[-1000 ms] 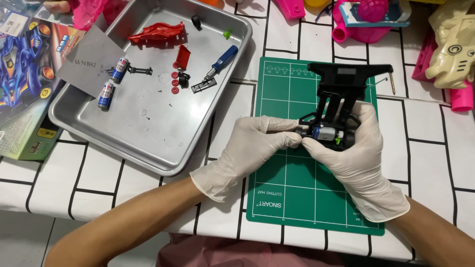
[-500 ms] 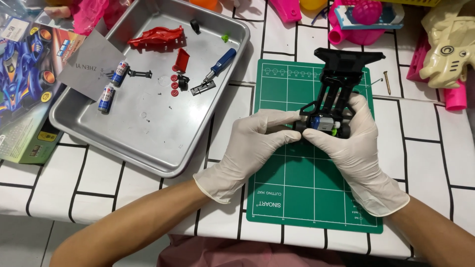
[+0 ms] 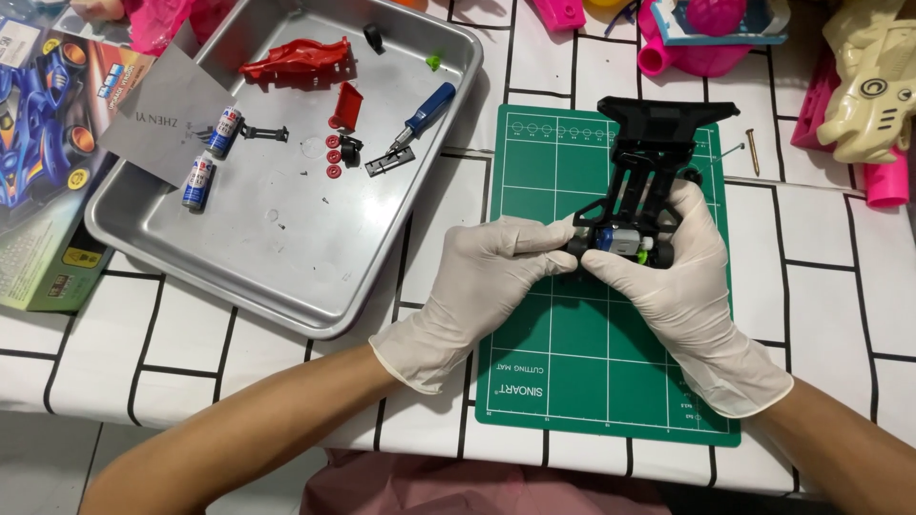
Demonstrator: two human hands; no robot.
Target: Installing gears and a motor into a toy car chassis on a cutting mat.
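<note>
Hands gripped the black plastic toy-car chassis [image 3: 641, 205].
Your left hand [image 3: 477, 286] and right hand [image 3: 682, 286] stayed clenched on it over the green cutting mat [image 3: 572, 381]; it had tilted slightly.

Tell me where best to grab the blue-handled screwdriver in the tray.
Probably by the blue handle of the screwdriver, coming from above and the right. It lies flat and slanted in the metal tray, handle up-right with bare tray beside it; its tip points at small black and red parts.

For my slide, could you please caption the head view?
Two gloved hands, left hand and right hand, hold a black toy car chassis over a green cutting mat.
</note>
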